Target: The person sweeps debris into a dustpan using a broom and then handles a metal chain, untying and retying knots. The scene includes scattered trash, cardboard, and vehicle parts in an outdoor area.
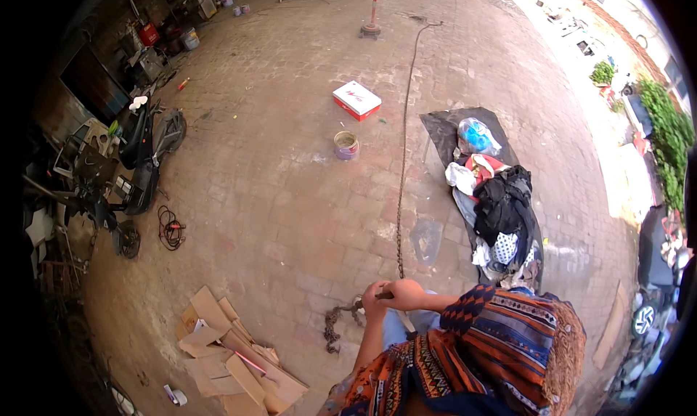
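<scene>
My left hand and my right hand are close together in front of my lap, both closed around a rusty metal chain. From my hands the chain runs taut and nearly straight away over the brick paving, to a spot near the red stand. Its loose end hangs or lies in a heap to the left of my hands. A short dark piece, perhaps a rod or a link, shows between my hands; its kind I cannot tell. The palms and most fingertips are hidden.
Flattened cardboard lies at lower left. Clothes and rags are heaped on a dark sheet at right. Ahead stand a small bucket, a shoebox and a red stand. A scooter and coiled cable are at left.
</scene>
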